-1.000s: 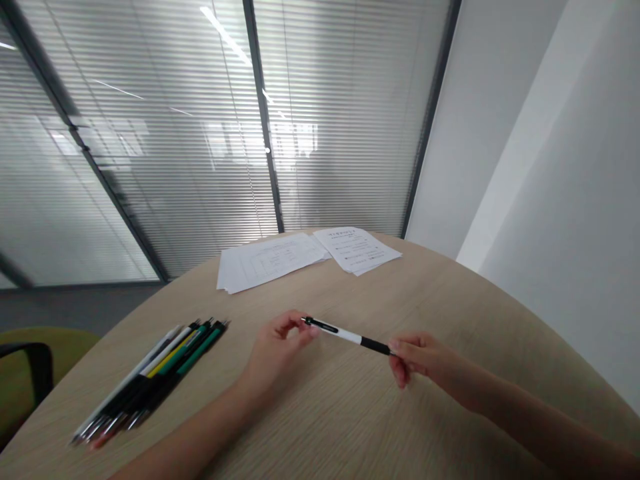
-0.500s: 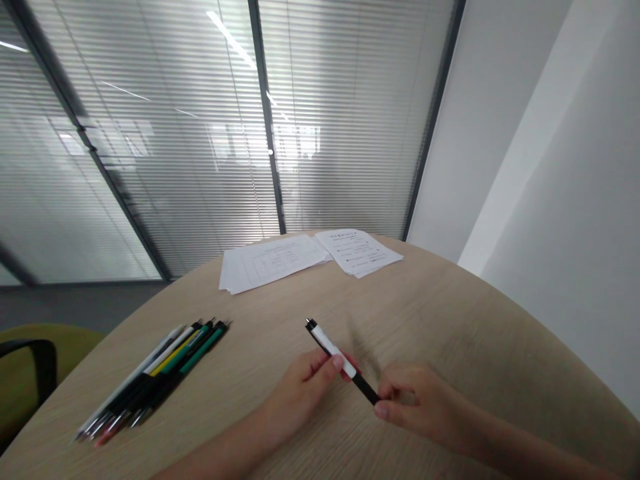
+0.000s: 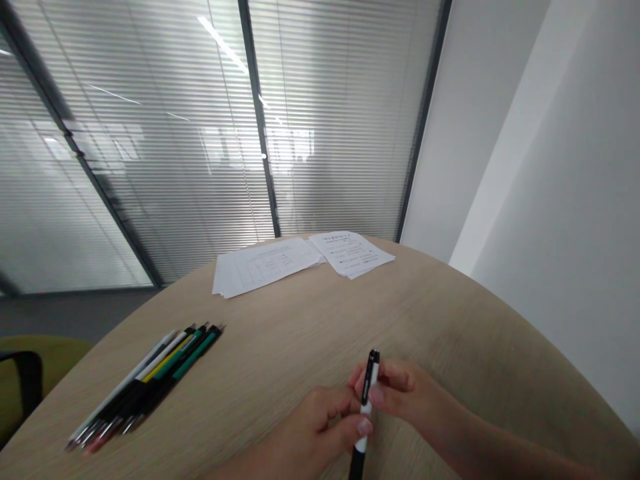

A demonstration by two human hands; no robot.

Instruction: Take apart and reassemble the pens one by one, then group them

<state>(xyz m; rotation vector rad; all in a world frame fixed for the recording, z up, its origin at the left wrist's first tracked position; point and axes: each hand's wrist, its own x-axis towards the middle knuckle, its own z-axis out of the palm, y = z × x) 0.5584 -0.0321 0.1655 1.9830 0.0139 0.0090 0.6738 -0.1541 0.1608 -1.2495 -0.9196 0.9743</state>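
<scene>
A white and black pen (image 3: 367, 408) is held between my two hands above the near part of the table, its black clip end pointing away from me. My left hand (image 3: 330, 427) is closed on the lower part of the barrel, thumb on top. Higher up, beside the clip, my right hand (image 3: 400, 390) pinches the pen between thumb and fingers. The pen's lower black end runs out of the bottom of the view. To the left, a bundle of several pens (image 3: 150, 383) in white, yellow, green and black lies side by side on the table.
Two stacks of printed paper, a left stack (image 3: 270, 267) and a right stack (image 3: 353, 253), lie at the far side of the round wooden table (image 3: 280, 340). A green chair (image 3: 55, 363) with a black armrest stands at the left edge. Behind are glass panels with blinds (image 3: 330, 120).
The pen has turned from a slant to nearly upright in the view and moved lower right. My right hand has shifted from its lower end to the clip end; my left now grips lower.
</scene>
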